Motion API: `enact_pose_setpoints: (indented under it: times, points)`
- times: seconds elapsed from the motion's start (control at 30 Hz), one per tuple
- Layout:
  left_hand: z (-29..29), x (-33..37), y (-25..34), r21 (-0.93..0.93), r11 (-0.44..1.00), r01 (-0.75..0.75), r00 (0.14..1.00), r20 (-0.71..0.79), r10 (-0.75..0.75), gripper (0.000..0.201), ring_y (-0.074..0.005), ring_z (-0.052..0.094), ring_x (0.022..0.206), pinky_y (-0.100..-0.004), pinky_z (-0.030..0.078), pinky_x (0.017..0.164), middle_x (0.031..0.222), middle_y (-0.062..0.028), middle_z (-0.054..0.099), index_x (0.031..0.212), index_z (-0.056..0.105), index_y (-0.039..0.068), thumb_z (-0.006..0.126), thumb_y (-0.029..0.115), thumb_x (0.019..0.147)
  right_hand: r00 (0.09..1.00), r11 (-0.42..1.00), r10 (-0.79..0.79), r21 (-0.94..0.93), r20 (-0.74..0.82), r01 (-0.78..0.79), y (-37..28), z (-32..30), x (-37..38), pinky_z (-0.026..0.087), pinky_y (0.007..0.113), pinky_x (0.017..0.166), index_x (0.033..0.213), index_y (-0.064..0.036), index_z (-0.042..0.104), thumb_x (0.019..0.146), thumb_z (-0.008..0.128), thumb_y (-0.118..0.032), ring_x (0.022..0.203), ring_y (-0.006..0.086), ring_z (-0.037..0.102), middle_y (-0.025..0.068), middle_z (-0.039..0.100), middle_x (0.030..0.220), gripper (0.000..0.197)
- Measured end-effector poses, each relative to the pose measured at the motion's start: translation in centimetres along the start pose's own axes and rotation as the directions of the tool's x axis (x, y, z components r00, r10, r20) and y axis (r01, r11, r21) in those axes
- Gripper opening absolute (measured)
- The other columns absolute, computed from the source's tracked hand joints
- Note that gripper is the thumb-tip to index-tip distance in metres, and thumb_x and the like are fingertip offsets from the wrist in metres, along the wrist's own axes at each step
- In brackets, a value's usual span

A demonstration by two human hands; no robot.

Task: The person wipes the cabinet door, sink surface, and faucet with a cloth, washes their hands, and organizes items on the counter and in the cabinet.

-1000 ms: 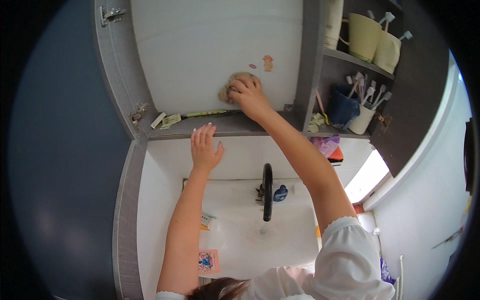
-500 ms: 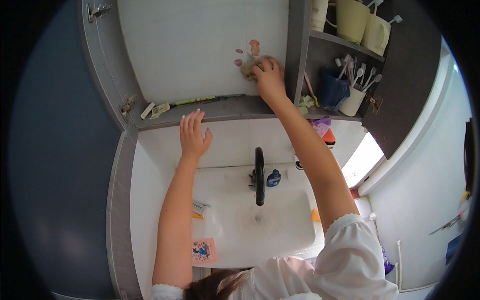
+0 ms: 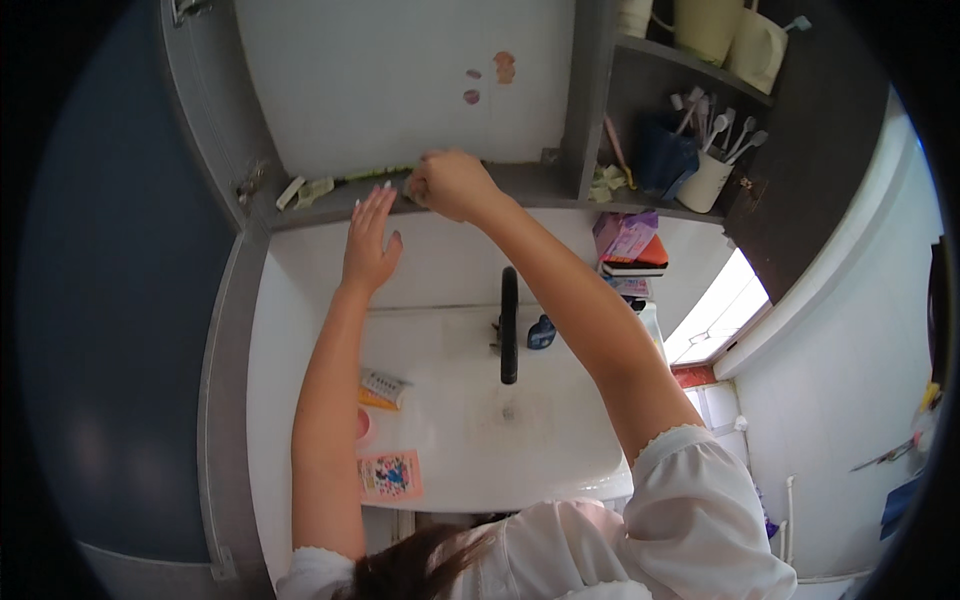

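Note:
My right hand [image 3: 458, 186] is closed round a crumpled greyish-brown cloth [image 3: 411, 192] and presses it to the bottom shelf [image 3: 535, 183] of an open grey cabinet. Most of the cloth is hidden by the fingers. Close by on the left, my left hand [image 3: 372, 248] lies with fingers stretched out, their tips at the shelf's front edge. Behind both hands, a long slim green and black item [image 3: 375, 172] lies along the back of the shelf. Small pale packets [image 3: 312, 191] sit at the shelf's left end.
Below is a white sink [image 3: 470, 450] with a black faucet [image 3: 510, 325] and a dark blue bottle [image 3: 541, 332]. Toothbrushes stand in a white cup [image 3: 706, 182] and a blue cup [image 3: 665, 165] at right. Stickers [image 3: 504, 68] mark the cabinet's back wall. A pink packet [image 3: 392, 475] lies on the sink's left edge.
My right hand has come down from the back wall beside the stickers to the shelf and moved left with the cloth. My left hand stays at the shelf edge. The view has shifted slightly.

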State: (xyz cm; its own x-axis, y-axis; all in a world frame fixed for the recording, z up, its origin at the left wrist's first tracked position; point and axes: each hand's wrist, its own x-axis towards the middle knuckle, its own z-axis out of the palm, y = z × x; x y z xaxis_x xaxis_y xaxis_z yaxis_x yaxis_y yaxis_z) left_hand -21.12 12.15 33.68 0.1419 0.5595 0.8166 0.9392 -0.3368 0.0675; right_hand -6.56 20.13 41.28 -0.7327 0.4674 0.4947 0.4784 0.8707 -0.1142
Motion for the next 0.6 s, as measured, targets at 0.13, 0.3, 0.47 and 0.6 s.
enact_pose_setpoints:
  times: [0.13,0.3,0.47,0.6]
  points:
    - [-1.8,-3.4,0.0,0.002,0.998,0.063,0.998,0.015,-0.063,0.05,-0.028,0.027,0.116,-0.0382,0.017,0.096,0.125,-0.0131,0.03,0.121,0.03,0.004,0.042,0.006,0.073,0.96,0.984,-0.173,-0.004,-0.218,0.177,0.1,0.6,-2.0,0.043,0.038,0.062,0.07,-0.0114,0.061,0.067,0.052,-0.02,0.071,0.0291,0.053,0.0099,0.056,0.078,0.012]
    - [-3.1,-12.3,2.4,-0.141,0.934,0.327,0.943,-0.02,-0.333,0.039,-0.0281,0.034,0.111,-0.0356,0.026,0.092,0.12,-0.0141,0.037,0.114,0.038,0.002,0.045,0.008,0.076,0.906,0.991,-0.108,-0.121,-0.409,0.063,4.9,-1.9,-9.1,0.04,0.037,0.073,0.074,-0.0086,0.059,0.058,0.055,-0.002,0.089,0.0265,0.047,0.0052,0.054,0.088,0.018]
    - [-3.0,-22.4,7.4,-0.182,0.708,0.682,0.722,0.013,-0.692,0.028,-0.0286,0.045,0.098,-0.0344,0.036,0.082,0.103,-0.0149,0.049,0.102,0.046,-0.001,0.046,0.004,0.075,0.847,0.992,-0.103,0.015,-0.522,0.129,3.3,-1.4,-16.1,0.037,0.036,0.078,0.079,-0.0076,0.058,0.057,0.051,0.004,0.094,0.0305,0.043,0.0109,0.05,0.095,0.025]
    - [-0.6,-28.8,12.0,-0.087,0.732,0.676,0.73,0.215,-0.648,0.029,-0.0308,0.046,0.091,-0.0347,0.037,0.079,0.095,-0.0156,0.05,0.098,0.047,0.0,0.051,0.007,0.07,0.853,0.975,0.175,0.207,-0.493,-0.08,2.3,6.8,-26.1,0.036,0.037,0.077,0.082,-0.0058,0.058,0.057,0.051,0.0,0.09,0.0316,0.044,0.0136,0.049,0.092,0.027]
